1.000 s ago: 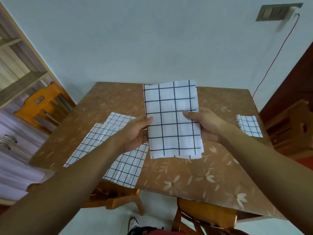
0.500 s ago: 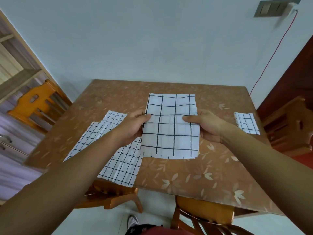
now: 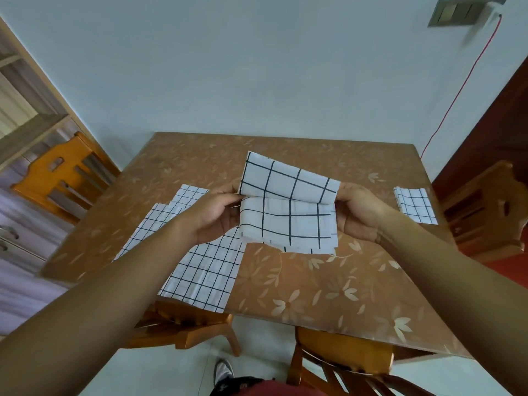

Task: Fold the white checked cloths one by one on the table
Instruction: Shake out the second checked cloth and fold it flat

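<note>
A white checked cloth is held above the middle of the brown floral table, bent at its middle so the upper half tips back over the lower half. My left hand pinches its left edge at the fold line. My right hand pinches the right edge at the same height. A pile of unfolded checked cloths lies flat on the table's left part, partly under my left forearm. One small folded checked cloth rests near the right edge.
Orange wooden chairs stand at the left, at the right and tucked under the near edge. A pale wall runs behind the table, with a switch plate and a red wire.
The cloth was held flat and upright between both hands. It has come down toward the table and its top half now bends over at the middle.
</note>
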`<state>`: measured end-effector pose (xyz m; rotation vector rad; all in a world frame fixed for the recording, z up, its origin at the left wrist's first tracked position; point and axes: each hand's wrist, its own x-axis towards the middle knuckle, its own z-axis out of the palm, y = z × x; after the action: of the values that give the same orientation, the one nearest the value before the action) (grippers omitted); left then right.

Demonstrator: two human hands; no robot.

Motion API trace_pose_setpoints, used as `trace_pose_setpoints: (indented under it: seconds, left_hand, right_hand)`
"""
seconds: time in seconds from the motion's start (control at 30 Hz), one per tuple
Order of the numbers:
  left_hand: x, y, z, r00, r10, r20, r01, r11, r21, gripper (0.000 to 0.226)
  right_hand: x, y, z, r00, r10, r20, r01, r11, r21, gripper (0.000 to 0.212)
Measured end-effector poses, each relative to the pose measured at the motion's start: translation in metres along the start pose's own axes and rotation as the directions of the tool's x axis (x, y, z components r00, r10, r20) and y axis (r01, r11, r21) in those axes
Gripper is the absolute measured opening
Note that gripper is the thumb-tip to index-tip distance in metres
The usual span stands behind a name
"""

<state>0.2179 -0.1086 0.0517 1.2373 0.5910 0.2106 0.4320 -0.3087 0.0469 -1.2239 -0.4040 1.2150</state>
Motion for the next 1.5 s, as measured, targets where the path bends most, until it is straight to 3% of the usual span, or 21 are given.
trace_pose_setpoints:
  seconds: [0.13, 0.2, 0.3, 0.4, 0.5, 0.63, 0.77, 1.0, 1.13, 1.2, 1.27, 1.37, 1.5]
  left_hand:
    - [0.001, -0.002, 0.001, 0.999, -0.014, -0.051, 0.013, 1.000, -0.025, 0.036]
    - [0.002, -0.001, 0.001, 0.996, -0.008, -0.087, 0.004, 0.999, -0.045, 0.034]
    - [0.001, 0.004, 0.003, 0.992, -0.015, -0.122, 0.007, 0.998, -0.064, 0.029]
    - [0.000, 0.009, 0.003, 0.990, 0.008, -0.142, -0.007, 1.000, 0.013, 0.029]
    - [-0.003, 0.009, 0.005, 0.987, 0.066, -0.148, -0.047, 0.991, 0.124, 0.013]
    - [-0.007, 0.006, 0.005, 0.982, 0.121, -0.146, -0.092, 0.978, 0.188, 0.028]
    - [-0.010, 0.003, 0.003, 0.970, 0.180, -0.164, -0.141, 0.964, 0.224, 0.034]
    - [-0.016, -0.011, -0.004, 0.975, 0.098, -0.201, -0.043, 0.965, 0.258, 0.026]
    - [-0.020, -0.009, -0.011, 0.981, 0.105, -0.163, -0.055, 0.958, 0.282, 0.043]
    - [-0.021, -0.007, -0.014, 0.982, 0.130, -0.136, -0.086, 0.954, 0.288, 0.049]
    - [-0.022, -0.005, -0.019, 0.979, 0.165, -0.116, -0.131, 0.957, 0.258, 0.051]
    - [-0.024, -0.003, -0.031, 0.976, 0.196, -0.101, -0.171, 0.962, 0.215, 0.049]
    - [-0.036, -0.003, -0.052, 0.996, 0.084, 0.041, -0.091, 0.978, 0.189, 0.041]
  right_hand:
    - [-0.001, 0.001, -0.001, 0.999, 0.032, -0.026, -0.032, 0.999, 0.004, 0.034]
    - [-0.002, 0.000, 0.000, 1.000, 0.013, -0.018, -0.013, 1.000, 0.013, 0.048]
    - [-0.001, -0.003, 0.000, 0.999, -0.021, -0.028, 0.023, 0.999, 0.044, 0.047]
    - [0.002, -0.005, 0.003, 0.995, -0.035, -0.088, 0.028, 0.997, -0.076, 0.036]
    - [0.003, -0.003, 0.010, 0.984, -0.136, -0.115, 0.116, 0.979, -0.168, 0.009]
    - [0.005, 0.000, 0.018, 0.979, -0.176, -0.104, 0.150, 0.965, -0.216, 0.020]
    - [0.005, 0.005, 0.023, 0.965, -0.230, -0.127, 0.187, 0.940, -0.284, 0.007]
    - [0.009, 0.019, 0.033, 0.949, -0.269, -0.162, 0.188, 0.900, -0.393, 0.015]
    - [0.006, 0.024, 0.041, 0.941, -0.284, -0.183, 0.184, 0.885, -0.428, 0.027]
    - [0.004, 0.025, 0.044, 0.939, -0.286, -0.192, 0.188, 0.892, -0.412, 0.023]
    - [0.000, 0.026, 0.048, 0.961, -0.228, -0.158, 0.166, 0.928, -0.333, 0.013]
    - [-0.007, 0.035, 0.063, 0.985, -0.131, -0.110, 0.089, 0.942, -0.324, 0.016]
    - [-0.004, 0.047, 0.086, 0.948, -0.255, -0.192, 0.156, 0.894, -0.420, 0.023]
